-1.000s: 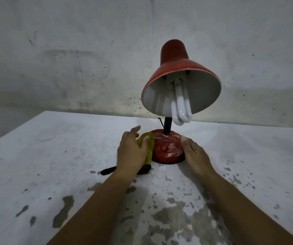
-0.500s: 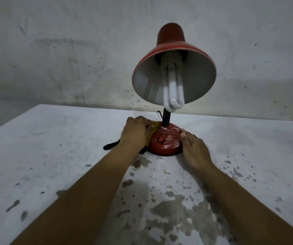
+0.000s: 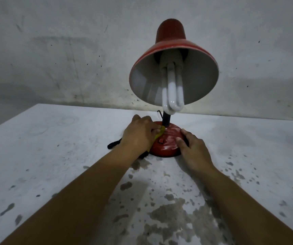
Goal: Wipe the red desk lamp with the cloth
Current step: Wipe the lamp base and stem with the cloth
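While the left hand (image 3: 138, 133) grips the yellow cloth (image 3: 159, 133) and presses it onto the base (image 3: 167, 144) of the red desk lamp (image 3: 173, 71), the right hand (image 3: 193, 151) rests open against the base's right edge, fingers fairly straight, bracing it — that's the head view, the only one on offer. Judging by this, the wiping is at the base stage, close by the black stem (image 3: 166, 119). The next move likely calls for sweeping round the dome, then up to the shade. The lamp stands upright mid-worktop (image 3: 53, 156), shade tilted toward the camera, white bulb (image 3: 172, 89) exposed, glossy base showing pale streaks. A black cord (image 3: 113, 144) trails left.
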